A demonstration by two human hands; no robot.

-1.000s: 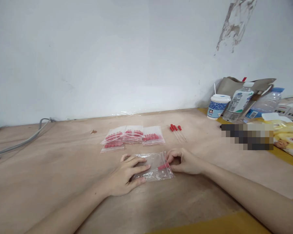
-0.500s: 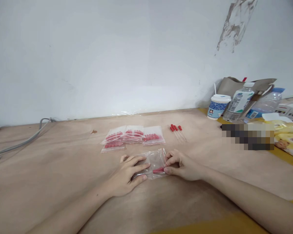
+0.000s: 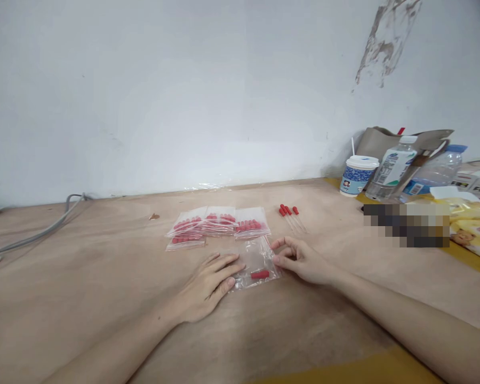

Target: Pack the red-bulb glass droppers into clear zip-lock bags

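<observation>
Tan tabletop [image 3: 92, 256]: long red rubbery bulb [image 3: 260, 274] inside clear plastic zip bag [image 3: 256, 256], axis approx. L–R, just L of nearer R hand [image 3: 304, 261] (can't tell if fingers pinch bag edge); L hand [image 3: 203, 285] fingers apart, on bag.

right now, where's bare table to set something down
Bare table lies between the left hand and gray cable, and between the loose droppers and paper cup. It's crowded around the clear bag and right hand, the filled bags beyond, and bottles beside the cup.
</observation>
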